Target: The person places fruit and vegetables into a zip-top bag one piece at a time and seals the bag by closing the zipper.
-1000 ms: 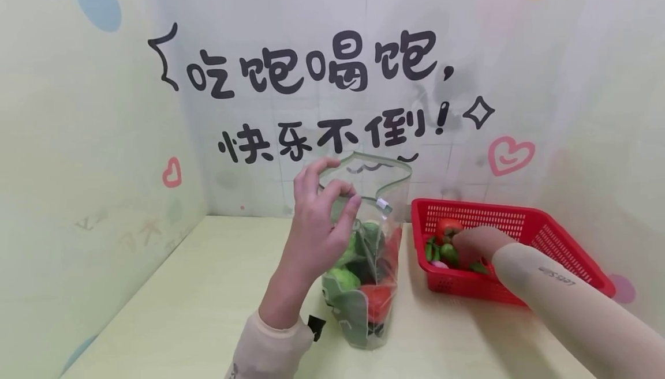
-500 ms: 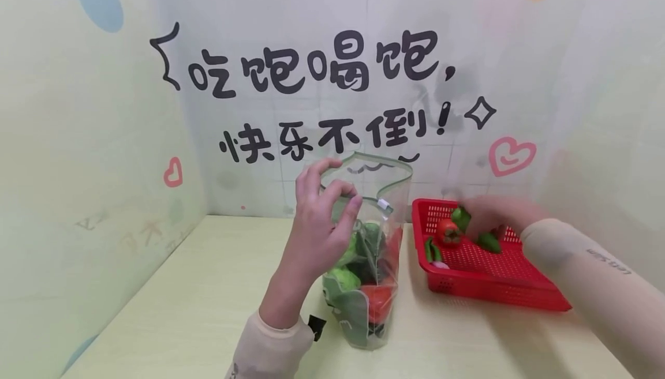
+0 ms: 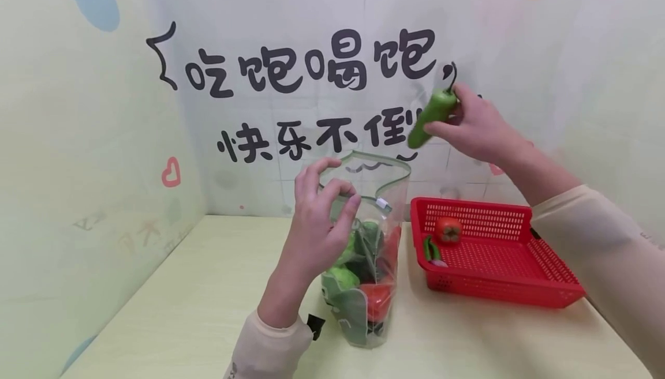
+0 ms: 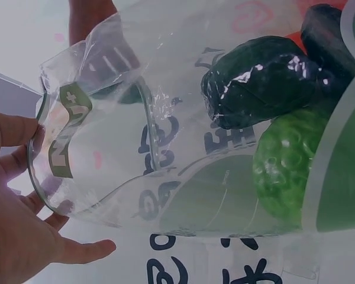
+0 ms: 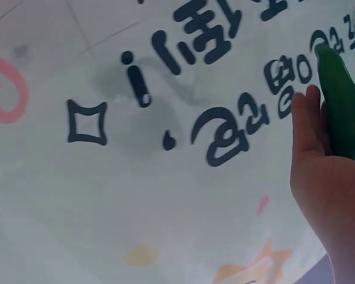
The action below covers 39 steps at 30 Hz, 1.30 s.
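The worktop is carrying a standing clear bag at the centre and, at its 3 o'clock, a red basket. Judging from this, the step in hand is moving produce from basket to bag: one piece is in the air between them.

The bag is standing upright, already part-filled with green and red vegetables packed against its printed wall. The left hand is gripping the bag's rim at its 9 o'clock side, fingers curled over the edge and pinching it, keeping the mouth gaping.

The right hand is hovering at roughly 1 o'clock from the bag mouth, well above the basket, its fingers clamped on a green pepper. The pepper is long, smooth and glossy, stem uppermost, tip slanting down toward 7 o'clock, at the bag.

The next move seems to call for bringing the pepper over the opening and lowering it tip-first, since the mouth is narrow and floppy.

In the basket's 9 o'clock corner are lying a red tomato and another small green pepper.
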### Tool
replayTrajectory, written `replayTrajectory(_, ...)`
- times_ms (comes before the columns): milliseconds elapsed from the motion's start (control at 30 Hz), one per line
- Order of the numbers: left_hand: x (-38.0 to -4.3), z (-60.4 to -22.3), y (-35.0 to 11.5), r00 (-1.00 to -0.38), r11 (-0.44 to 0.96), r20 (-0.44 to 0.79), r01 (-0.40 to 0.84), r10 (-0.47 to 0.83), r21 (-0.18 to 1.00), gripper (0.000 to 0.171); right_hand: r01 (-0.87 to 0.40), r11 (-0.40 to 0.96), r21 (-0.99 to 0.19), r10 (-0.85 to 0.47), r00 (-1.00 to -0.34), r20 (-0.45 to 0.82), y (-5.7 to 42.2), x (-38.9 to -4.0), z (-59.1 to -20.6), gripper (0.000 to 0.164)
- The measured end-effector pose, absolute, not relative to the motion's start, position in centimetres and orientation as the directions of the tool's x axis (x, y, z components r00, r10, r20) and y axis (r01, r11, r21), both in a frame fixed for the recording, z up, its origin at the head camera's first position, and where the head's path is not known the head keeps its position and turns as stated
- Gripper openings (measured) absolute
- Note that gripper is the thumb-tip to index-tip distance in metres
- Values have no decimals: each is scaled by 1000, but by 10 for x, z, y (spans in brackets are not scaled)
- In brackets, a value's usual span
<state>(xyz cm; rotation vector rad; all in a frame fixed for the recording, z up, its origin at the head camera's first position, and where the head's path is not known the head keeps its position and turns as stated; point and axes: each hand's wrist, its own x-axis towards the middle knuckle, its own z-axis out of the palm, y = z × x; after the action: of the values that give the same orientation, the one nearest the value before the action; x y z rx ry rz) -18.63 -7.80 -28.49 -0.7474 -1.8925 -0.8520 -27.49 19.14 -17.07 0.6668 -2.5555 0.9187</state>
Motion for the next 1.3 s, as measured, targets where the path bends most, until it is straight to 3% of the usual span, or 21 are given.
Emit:
replayTrajectory(200, -186, -284, -78, -401, 574, 902, 781, 160, 245, 8, -626, 637, -450, -405, -769, 495, 155, -260, -171, 54)
replayTrajectory(433, -185, -283, -77, -412, 581, 896, 775, 167, 249, 8, -570, 745, -346, -437, -810, 392, 140, -261, -189, 42)
replayTrajectory(700, -187, -282, -78, -391, 582, 904, 781, 171, 227, 8, -569, 772, -282, -418, -790, 449, 142, -263, -194, 27)
replayTrajectory(1000, -186, -284, -79, -410, 580, 898, 775, 161, 250, 8, -546, 792, -273, -403, -804, 438, 148, -275, -203, 16)
replayTrajectory(1133, -185, -284, -80, -412, 577, 897, 776, 158, 255, 8, -472, 857, -205, -381, -850, 365, 157, -293, -217, 16)
replayTrajectory(1300, -187, -285, -80, -416, 569, 895, 779, 157, 262, 7, -406, 914, -11, -400, -904, 153, 174, -315, -258, 17)
